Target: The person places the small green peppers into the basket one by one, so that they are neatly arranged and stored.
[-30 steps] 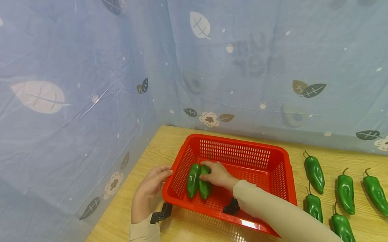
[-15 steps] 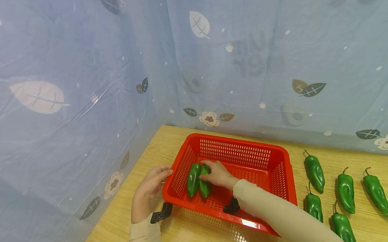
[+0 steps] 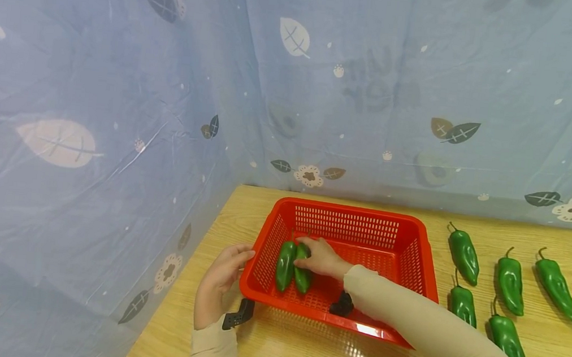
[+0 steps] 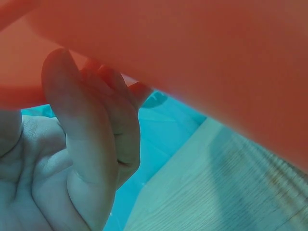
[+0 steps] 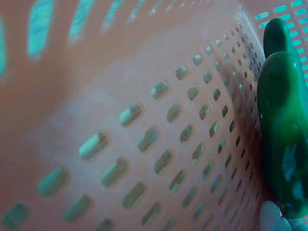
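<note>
A red plastic basket [image 3: 295, 309] with slotted walls stands on the table. My left hand [image 3: 224, 268] holds its left rim; in the left wrist view the fingers [image 4: 86, 130] reach up against the red rim. Inside the basket, toward the left end, two green peppers lie side by side. My right hand [image 3: 324, 257] pinches the right-hand pepper [image 3: 302, 281] from above, partly covering it. The left-hand pepper [image 3: 285, 266] lies beside it, nearer the left wall. In the right wrist view, a pepper [image 5: 284, 134] shows at the right edge, with a fingertip [image 5: 272, 217] below it.
Several more green peppers lie on the wooden table [image 3: 271, 347] right of the basket, one of them a long pepper [image 3: 559, 290] at the far right. A blue patterned sheet [image 3: 352, 122] hangs behind and to the left. My right sleeve [image 3: 421, 321] crosses the basket's front rim.
</note>
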Motion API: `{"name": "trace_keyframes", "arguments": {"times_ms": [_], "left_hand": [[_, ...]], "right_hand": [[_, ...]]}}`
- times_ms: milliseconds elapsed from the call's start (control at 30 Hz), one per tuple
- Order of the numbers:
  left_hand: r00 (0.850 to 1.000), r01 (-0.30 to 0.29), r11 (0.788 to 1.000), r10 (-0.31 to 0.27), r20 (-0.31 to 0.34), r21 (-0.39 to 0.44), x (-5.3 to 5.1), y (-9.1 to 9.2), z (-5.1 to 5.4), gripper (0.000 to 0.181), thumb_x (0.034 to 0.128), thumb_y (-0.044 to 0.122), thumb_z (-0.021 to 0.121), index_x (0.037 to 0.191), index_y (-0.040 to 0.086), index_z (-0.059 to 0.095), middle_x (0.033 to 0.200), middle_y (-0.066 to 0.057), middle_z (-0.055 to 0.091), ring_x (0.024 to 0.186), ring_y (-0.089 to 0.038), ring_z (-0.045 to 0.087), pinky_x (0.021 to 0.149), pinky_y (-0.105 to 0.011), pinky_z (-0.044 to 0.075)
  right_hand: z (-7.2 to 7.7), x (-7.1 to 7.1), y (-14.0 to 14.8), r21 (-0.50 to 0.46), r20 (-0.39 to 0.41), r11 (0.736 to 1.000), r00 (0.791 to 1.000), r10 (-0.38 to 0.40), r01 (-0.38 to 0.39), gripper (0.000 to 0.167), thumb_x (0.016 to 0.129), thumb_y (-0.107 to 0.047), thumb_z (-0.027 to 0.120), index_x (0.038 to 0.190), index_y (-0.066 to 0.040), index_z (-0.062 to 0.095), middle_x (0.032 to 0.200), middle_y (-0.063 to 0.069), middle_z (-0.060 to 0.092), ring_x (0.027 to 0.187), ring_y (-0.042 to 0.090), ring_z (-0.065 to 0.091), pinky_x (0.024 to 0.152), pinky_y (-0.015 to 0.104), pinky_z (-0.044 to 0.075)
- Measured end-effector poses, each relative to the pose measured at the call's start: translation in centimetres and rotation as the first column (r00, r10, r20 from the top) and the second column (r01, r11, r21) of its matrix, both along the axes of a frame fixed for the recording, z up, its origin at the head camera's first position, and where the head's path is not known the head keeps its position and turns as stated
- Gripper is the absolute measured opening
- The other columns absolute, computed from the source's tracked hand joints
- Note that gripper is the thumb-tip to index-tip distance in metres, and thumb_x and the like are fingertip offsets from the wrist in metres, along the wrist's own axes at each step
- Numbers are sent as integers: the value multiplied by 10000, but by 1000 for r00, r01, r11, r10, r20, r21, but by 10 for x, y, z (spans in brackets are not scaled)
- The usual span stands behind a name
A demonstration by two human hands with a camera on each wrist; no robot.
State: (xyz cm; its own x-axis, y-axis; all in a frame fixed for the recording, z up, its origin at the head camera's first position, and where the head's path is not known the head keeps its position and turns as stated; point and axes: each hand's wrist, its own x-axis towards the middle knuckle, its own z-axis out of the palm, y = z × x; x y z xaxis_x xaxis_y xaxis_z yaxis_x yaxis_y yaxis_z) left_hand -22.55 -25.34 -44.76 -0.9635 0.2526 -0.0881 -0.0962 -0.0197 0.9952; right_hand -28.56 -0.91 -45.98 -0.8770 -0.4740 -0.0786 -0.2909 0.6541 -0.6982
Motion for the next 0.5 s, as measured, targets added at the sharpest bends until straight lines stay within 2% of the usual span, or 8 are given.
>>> {"name": "trace_keyframes", "arguments": {"times_ms": [267,500], "left_hand": [[1000,-4,1000,4,10,6,1,1,0,383,981,73,434,1232,-215,414,839,0,684,750,-113,684,646,-263,569],[1000,-5,1000,5,-1,-2,1,1,1,383,983,75,433,1235,-212,418,856,-15,684,760,-121,685,655,-271,569]], "right_hand": [[4,0,3,0,5,1000,1000,-28,28,636,826,-260,717,1391,-114,464,1287,249,536,1280,436,389,973,543,415],[14,-5,8,-10,25,998,998,-64,64,694,834,-275,712,1424,-80,404,1368,255,470,1352,448,295,1046,563,348]]}}
